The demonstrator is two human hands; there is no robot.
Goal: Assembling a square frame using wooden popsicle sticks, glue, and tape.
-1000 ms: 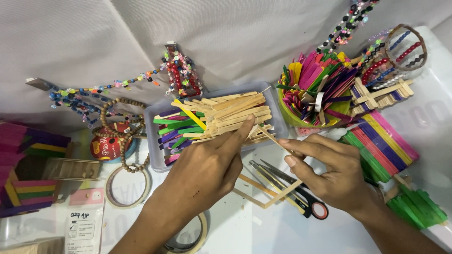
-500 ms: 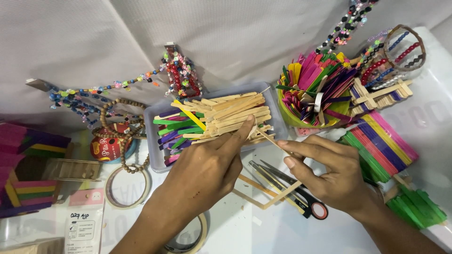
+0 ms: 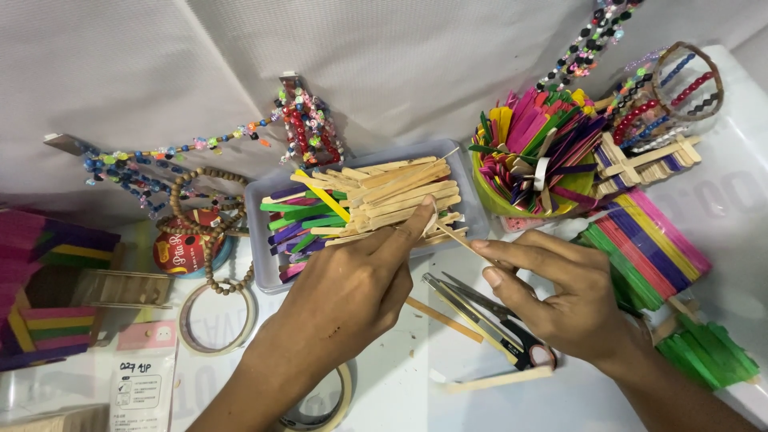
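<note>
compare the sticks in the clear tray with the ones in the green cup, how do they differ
The tray sticks lie flat in a rough heap, mostly bare wood with some coloured ones at the left; the left hand rests on them. The cup sticks stand fanned out, nearly all brightly coloured, and no hand touches them. Both are flat craft sticks.

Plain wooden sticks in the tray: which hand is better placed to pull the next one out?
Left, probably. The left hand already rests its fingertips on the plain wooden sticks in the tray, while the right hand pinches a thin stick.
</note>
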